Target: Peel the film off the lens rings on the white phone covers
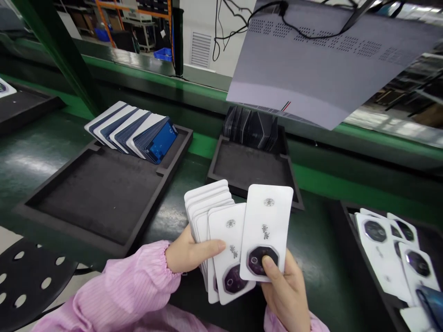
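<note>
- The left grip (190,252) pinches a fan of flat white cards with round corners (221,230). Its thumb lies across the front one, and the fingers behind are hidden.
- The right grip (288,288) pinches one flat white card (268,226) with small grey marks and a dark, eight-sided shape. Its thumb is on the dark shape.
- To do this well, I think the left thumb should press just hard enough that the fan does not slip apart.
- It also seems best to hold the single card by its sides, so the dark shape does not get smudged.
- Moving it slowly should help its edge not scrape the others.
- The fan sticks up and out to the right of the left grip.
- Most of the single card is above the right grip. It covers a bit of the fan's right edge. I cannot tell if they touch.
- Both are over the shiny dark green table (313,226), on the near side of a flat black tray (252,163) with thin dark pieces (251,129) standing at its back.
</note>
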A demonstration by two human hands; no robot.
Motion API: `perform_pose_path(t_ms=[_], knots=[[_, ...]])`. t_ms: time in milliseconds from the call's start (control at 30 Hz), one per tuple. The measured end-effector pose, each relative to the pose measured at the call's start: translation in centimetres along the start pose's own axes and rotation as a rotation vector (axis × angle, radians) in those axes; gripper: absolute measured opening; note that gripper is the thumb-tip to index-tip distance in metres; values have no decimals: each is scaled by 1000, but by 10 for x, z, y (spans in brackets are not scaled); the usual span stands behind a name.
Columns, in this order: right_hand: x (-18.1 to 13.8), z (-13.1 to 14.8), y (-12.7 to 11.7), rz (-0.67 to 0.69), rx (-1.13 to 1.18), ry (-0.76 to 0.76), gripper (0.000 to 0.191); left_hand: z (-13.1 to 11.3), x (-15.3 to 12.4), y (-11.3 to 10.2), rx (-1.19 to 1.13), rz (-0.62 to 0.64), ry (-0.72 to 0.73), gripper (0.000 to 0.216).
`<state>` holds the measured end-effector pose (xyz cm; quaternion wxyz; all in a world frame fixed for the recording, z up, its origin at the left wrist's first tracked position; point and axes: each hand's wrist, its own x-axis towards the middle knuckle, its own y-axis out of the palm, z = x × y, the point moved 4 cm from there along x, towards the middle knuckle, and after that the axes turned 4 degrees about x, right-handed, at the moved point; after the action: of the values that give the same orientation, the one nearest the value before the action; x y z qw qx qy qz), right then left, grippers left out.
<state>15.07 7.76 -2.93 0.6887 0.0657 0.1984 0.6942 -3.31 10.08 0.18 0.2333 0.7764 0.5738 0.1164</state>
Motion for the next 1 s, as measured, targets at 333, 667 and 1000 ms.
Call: perform_pose_path(t_ms=[333, 667, 1000], knots=[[-2, -13, 14, 240, -323, -187, 34, -18, 8, -15, -53, -30, 84, 37], [-17, -13, 46, 181, -366, -415, 29, -11, 14, -20, -94, -49, 82, 36], [-18, -14, 46, 178, -351, -372, 30, -14, 13, -18, -63, -12, 83, 37]])
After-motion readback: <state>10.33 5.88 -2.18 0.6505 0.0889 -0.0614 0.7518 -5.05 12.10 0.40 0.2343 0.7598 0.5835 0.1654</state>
